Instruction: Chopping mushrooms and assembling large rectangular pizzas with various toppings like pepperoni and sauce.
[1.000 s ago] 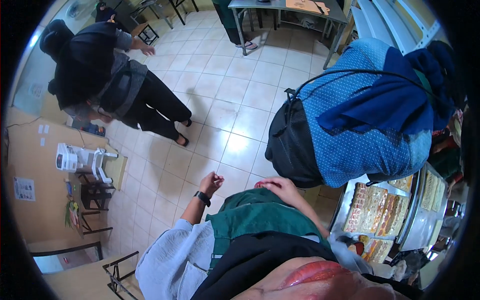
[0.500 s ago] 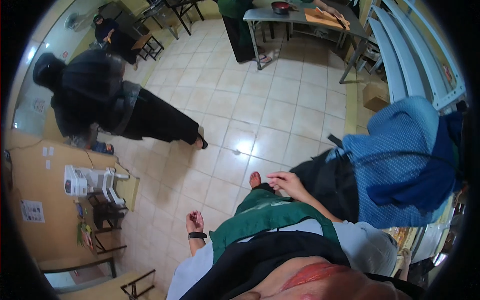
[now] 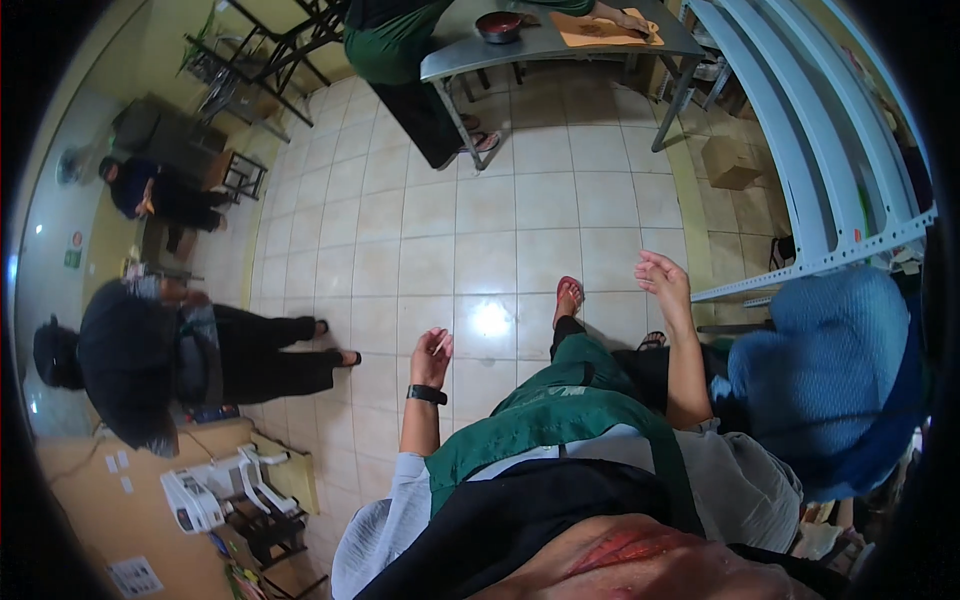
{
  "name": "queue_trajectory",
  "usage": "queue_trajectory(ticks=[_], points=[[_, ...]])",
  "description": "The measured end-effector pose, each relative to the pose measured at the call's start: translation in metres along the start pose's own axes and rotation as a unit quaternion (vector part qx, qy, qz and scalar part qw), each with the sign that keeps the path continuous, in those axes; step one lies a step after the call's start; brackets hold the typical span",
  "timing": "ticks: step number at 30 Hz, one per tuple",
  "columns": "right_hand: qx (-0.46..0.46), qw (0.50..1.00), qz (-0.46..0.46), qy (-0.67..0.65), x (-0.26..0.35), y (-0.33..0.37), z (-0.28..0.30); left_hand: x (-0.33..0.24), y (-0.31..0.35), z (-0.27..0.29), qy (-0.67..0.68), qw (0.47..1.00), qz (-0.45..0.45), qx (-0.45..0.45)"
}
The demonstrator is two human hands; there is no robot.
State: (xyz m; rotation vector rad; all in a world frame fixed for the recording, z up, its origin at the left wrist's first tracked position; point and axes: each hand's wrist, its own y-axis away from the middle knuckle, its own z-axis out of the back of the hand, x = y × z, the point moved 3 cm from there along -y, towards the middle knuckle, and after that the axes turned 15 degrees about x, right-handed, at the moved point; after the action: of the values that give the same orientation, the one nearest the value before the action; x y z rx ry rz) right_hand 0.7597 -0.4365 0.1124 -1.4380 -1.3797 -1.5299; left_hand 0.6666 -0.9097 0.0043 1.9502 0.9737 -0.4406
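Observation:
My left hand (image 3: 432, 358), with a black wristband (image 3: 427, 395), hangs over the tiled floor at my left. Its fingers are loosely bent and apart, with nothing visible in them. Farther forward on the right, my right hand (image 3: 662, 278) is raised with loosely stretched fingers and holds nothing. Between my arms shows my green apron (image 3: 560, 425). One foot in a red sandal (image 3: 568, 290) is stepping out ahead on the tiles. Neither hand touches anything.
Ahead, a person works at a metal table (image 3: 455, 66) with a bowl (image 3: 500, 27) and cutting board (image 3: 590, 35). Pale blue metal shelving (image 3: 800, 270) and a cardboard box (image 3: 730, 163) stand right. A person in blue patterned cloth (image 3: 820, 350) is close right; one in black (image 3: 125, 350) stands left.
My view has turned and moved forward. My right hand has swung forward and outward, and my left hand is also farther forward. The person in blue now sits lower in view.

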Motion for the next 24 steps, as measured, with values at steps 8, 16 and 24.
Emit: queue_trajectory(ticks=[8,16,24], points=[[-0.067,0.997,-0.014,0.024,0.033,-0.173,0.084,-0.020,-0.132,-0.068,0.002,0.996,0.072,-0.050],[-0.094,0.960,0.062,0.258,0.060,-0.366,0.125,-0.082,-0.276,-0.121,-0.268,0.962,0.030,0.052],[-0.155,0.914,0.068,0.369,0.116,-0.582,0.161,-0.143,-0.466,-0.255,-0.191,0.968,0.131,0.100]])
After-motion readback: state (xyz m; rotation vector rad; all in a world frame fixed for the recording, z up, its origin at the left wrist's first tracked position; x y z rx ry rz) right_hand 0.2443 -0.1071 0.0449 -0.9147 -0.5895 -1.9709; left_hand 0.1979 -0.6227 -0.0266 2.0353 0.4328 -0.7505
